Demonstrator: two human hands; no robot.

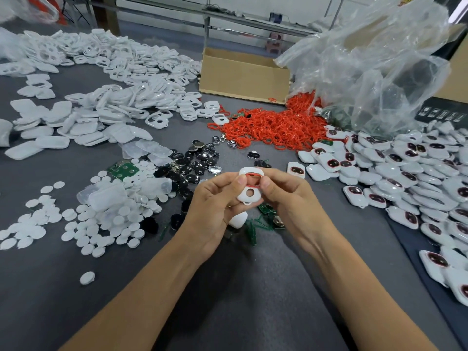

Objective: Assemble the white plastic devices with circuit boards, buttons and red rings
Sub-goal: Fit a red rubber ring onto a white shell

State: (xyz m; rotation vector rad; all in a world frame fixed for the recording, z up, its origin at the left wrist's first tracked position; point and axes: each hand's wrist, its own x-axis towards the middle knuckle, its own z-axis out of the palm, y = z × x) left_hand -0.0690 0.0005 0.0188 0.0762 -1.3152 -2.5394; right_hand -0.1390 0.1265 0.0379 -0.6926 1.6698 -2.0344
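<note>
Step in hand: we judge that we are seating a red ring (253, 185) into the larger opening of a white front shell (255, 195).
Left hand (212, 198): fingers curled round the shell's left edge, thumb pressing the ring's left end.
Right hand (286, 196): pinching the shell's right edge, thumb on the ring's right end.
Where the shell is: lifted off the grey table (228, 287), centre of view, between both hands, its smaller round hole below the ring.
Next move: probably an even press all round, so the thin loop sits flush without twisting.
Shell: smooth, glossy hard plastic, a rounded rectangle with a small loop at the bottom.
Ring: slim, oval, likely soft rubber.
Red ring pile (273, 127): a tangled heap beyond the hands.
White discs (101, 216): flat, matt rounds scattered to the left.
Circuit board (122, 169): green, near the discs.
Finished devices (405, 173): white pods with dark, red-rimmed windows, heaped on the right.
</note>
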